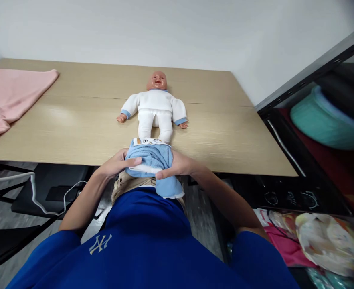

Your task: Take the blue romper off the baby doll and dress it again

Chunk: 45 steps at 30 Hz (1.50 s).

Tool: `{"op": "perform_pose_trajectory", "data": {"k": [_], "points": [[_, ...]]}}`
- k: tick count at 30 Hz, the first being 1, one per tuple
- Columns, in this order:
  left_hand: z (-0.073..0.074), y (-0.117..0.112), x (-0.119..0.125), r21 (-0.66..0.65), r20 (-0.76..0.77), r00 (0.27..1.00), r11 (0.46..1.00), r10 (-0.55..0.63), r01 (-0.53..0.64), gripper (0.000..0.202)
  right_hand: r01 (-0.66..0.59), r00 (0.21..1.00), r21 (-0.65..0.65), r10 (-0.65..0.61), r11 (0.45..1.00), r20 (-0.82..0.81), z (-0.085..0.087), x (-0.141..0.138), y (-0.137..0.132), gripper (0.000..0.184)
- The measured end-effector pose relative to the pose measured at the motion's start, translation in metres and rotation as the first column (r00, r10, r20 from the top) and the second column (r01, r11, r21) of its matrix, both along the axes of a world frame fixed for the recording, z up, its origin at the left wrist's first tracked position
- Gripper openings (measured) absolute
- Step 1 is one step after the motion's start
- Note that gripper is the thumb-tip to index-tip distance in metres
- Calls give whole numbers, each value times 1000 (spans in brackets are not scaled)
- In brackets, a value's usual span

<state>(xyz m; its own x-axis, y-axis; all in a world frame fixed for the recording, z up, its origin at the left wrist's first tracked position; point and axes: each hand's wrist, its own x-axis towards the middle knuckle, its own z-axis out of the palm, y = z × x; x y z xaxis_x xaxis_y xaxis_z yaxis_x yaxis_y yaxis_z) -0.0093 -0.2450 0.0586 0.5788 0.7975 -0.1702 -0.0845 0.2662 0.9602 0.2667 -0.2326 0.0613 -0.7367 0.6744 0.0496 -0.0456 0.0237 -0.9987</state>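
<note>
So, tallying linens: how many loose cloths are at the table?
2: a pink cloth on the wooden table's left end; a light blue terry cloth held by left hand and right hand at its near edge. More may be hidden.

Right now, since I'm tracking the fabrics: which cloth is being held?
The light blue terry cloth, gripped between left hand and right hand; the pink cloth lies untouched on the table, far left.

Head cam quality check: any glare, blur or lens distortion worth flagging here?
Head view: soft, even light, mild sheen on the table; wide-angle bend slants the shelf frame at right; edges smear, bottom-right clutter blurred; doll, blue cloth, left hand and right hand sharp.
</note>
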Motion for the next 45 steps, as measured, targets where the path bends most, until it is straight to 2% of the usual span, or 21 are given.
{"op": "perform_pose_trajectory", "data": {"k": [2, 4, 7, 10, 12, 14, 17, 19, 21, 24, 26, 28, 30, 32, 34, 37, 39, 42, 44, 45], "points": [[-3, -1, -1, -20, -17, 997, 997, 76, -76, 64, 80, 995, 81, -84, 993, 51, 6, -4, 0, 91], [-5, -2, -2, -5, -8, 994, 994, 112, -112, 66, 213, 968, 132, -227, 968, 103, 7, -5, -1, 73], [-4, -5, 0, 41, -8, 993, 992, 122, -121, 65, 367, 897, 255, -413, 894, 157, 3, -7, -4, 45], [0, -7, 6, 106, -110, 978, 981, 175, -164, 54, 433, 816, 362, -530, 825, 231, 3, -10, -7, 33], [-2, -6, 11, 218, -183, 952, 954, 246, -205, 43, 424, 765, 418, -565, 803, 309, 7, -14, -8, 28], [-7, -4, 15, 348, -235, 913, 906, 334, -242, 36, 400, 702, 479, -597, 781, 388, 11, -18, -8, 24], [-18, -1, 18, 460, -356, 818, 847, 451, -267, 34, 343, 624, 551, -623, 760, 471, 16, -22, -6, 23], [-24, 0, 19, 482, -485, 740, 848, 466, -219, 32, 284, 605, 581, -613, 763, 509, 18, -24, -4, 29], [-28, 2, 20, 489, -599, 673, 864, 434, -122, 31, 227, 589, 597, -597, 769, 545, 17, -25, -3, 36], [-36, 6, 21, 517, -681, 620, 856, 390, 29, 27, 150, 568, 591, -559, 792, 605, 12, -25, -4, 43], [-43, 9, 21, 541, -680, 627, 837, 381, 78, 26, 110, 573, 575, -524, 811, 630, 6, -24, -6, 50], [-49, 10, 22, 581, -623, 674, 812, 398, 57, 31, 100, 596, 571, -509, 815, 622, 0, -22, -5, 56], [-55, 10, 22, 615, -511, 752, 789, 416, -18, 40, 134, 630, 581, -521, 803, 576, -6, -20, -3, 62], [-60, 10, 23, 600, -397, 814, 791, 424, -119, 45, 196, 662, 569, -536, 799, 524, -10, -17, 2, 68], [-65, 10, 23, 565, -299, 844, 795, 446, -220, 49, 265, 696, 518, -533, 813, 481, -12, -14, 8, 74], [-70, 17, 21, 581, -197, 845, 754, 497, -308, 56, 322, 753, 466, -521, 824, 402, -14, -8, 19, 75], [-71, 25, 17, 611, -195, 849, 738, 491, -287, 57, 318, 780, 493, -519, 810, 349, -16, -3, 29, 68], [-65, 45, 5, 663, -253, 855, 725, 452, -188, 51, 280, 808, 569, -510, 773, 295, -18, 8, 49, 52], [-55, 62, -4, 682, -278, 881, 724, 384, -100, 44, 244, 837, 578, -470, 779, 280, -18, 15, 64, 47], [-48, 72, -8, 668, -291, 902, 743, 319, -47, 41, 219, 854, 563, -436, 797, 285, -17, 18, 72, 46]]}}
